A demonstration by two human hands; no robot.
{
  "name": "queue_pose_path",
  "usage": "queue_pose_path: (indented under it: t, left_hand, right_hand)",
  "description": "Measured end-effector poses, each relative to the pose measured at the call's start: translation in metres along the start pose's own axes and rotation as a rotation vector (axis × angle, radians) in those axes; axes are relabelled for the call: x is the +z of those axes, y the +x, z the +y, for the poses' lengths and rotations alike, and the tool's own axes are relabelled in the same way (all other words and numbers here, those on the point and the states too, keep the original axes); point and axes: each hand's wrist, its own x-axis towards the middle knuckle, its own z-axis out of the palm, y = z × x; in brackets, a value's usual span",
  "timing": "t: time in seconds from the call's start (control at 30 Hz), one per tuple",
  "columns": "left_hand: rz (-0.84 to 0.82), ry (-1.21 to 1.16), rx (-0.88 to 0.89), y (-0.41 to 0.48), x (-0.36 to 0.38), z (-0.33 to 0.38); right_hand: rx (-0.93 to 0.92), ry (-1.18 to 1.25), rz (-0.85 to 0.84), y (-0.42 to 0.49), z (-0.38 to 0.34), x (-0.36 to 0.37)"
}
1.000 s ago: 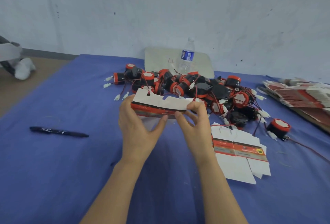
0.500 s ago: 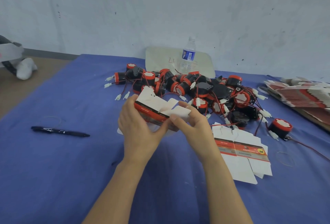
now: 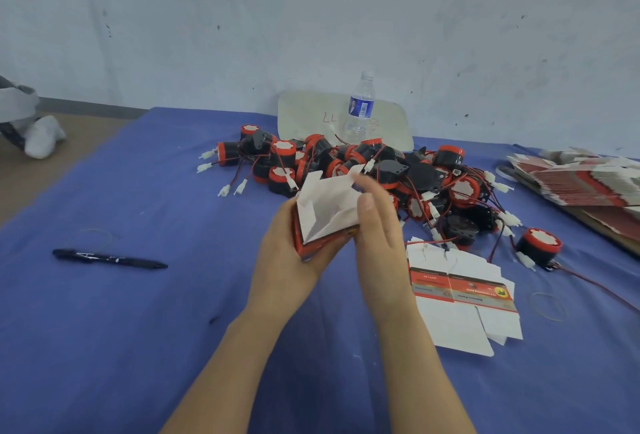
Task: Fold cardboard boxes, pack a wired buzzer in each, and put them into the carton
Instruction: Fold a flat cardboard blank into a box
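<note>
Half-formed cardboard box held above the blue counter, in front of the buzzer pile. White flaps stand open, pointing up. Left hand cups and grips its red side from below. Right hand pinches a flap, thumb on the near face. Flat box blank lies just right of the wrists; pen well left.

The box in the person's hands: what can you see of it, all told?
The cardboard box is half folded: thin card, white inside, red print outside. Its white flaps stand open and point upward. The left hand grips its red side from beneath; the right hand pinches a flap. It is held above the blue cloth, near the pile of buzzers.
</note>
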Motion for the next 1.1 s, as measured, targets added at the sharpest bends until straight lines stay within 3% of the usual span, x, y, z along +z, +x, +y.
queue_pose_path:
  t: [0.1, 0.27, 0.47, 0.6, 0.77, 1.1]
  left_hand:
    - [-0.06, -0.036, -0.058, 0.001, -0.003, 0.003]
    - [-0.151, -0.057, -0.03, 0.004, -0.013, 0.008]
    - [-0.121, -0.089, -0.062, 0.004, -0.018, 0.008]
    - [-0.137, -0.105, -0.071, 0.002, -0.016, 0.013]
    - [-0.134, -0.096, -0.024, 0.001, -0.014, 0.018]
    - [-0.174, -0.072, -0.121, 0.004, -0.018, 0.011]
  right_hand:
    - [-0.013, 0.062, 0.017, 0.001, 0.001, -0.001]
    - [-0.119, -0.138, 0.03, -0.001, 0.008, 0.002]
    - [-0.164, -0.359, 0.085, -0.001, 0.006, -0.004]
    - [-0.064, -0.3, 0.062, -0.001, 0.004, -0.005]
    - [-0.089, -0.385, 0.114, -0.001, 0.001, -0.003]
    - [-0.118, -0.331, 0.053, -0.002, 0.004, -0.007]
